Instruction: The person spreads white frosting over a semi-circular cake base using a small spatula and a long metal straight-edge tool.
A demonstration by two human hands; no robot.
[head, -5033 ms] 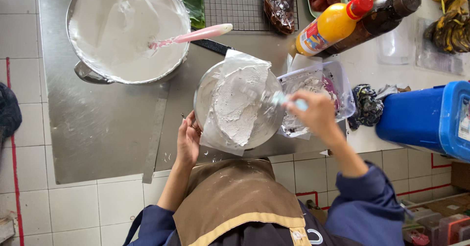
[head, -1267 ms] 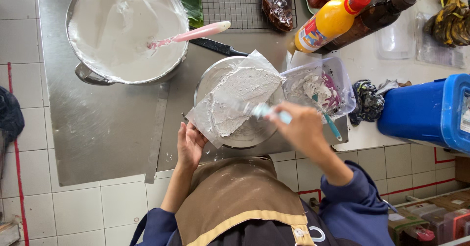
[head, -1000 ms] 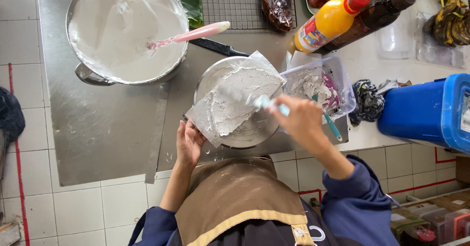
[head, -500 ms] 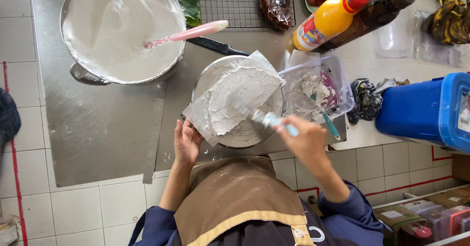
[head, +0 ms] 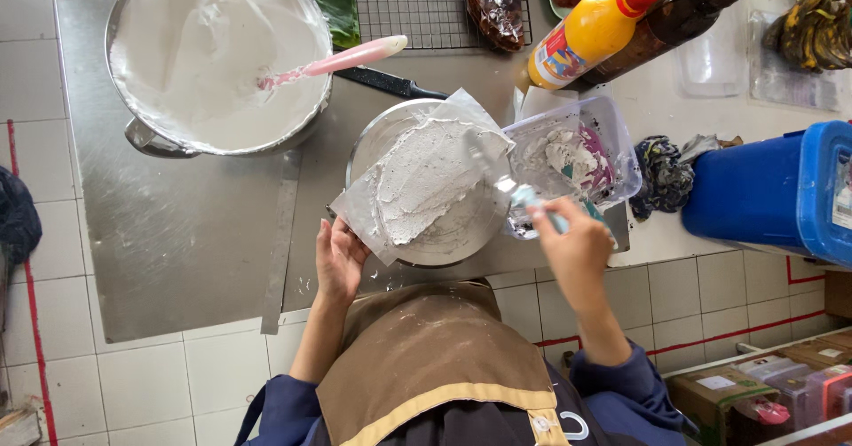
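A square plastic sheet (head: 417,180) smeared with white dough lies over a round metal tray (head: 448,237). My left hand (head: 339,258) rests at the sheet's near-left corner, touching the tray's rim. My right hand (head: 577,246) grips a small light-blue-handled spatula (head: 524,197), its blade reaching onto the sheet's right edge. Just right of the tray sits a clear plastic tub (head: 577,157) holding white and purple dough.
A large metal pot (head: 217,60) of white batter with a pink spatula (head: 342,58) stands at the back left. A black knife (head: 390,82), wire rack (head: 426,2), orange sauce bottle (head: 590,31), dark bottle (head: 688,7) and blue container (head: 777,189) surround the work spot.
My right hand has drawn the spatula rightward and nearer, off the middle of the sheet to its right edge. The dough layer is spread wider. My left hand has stayed at the corner.
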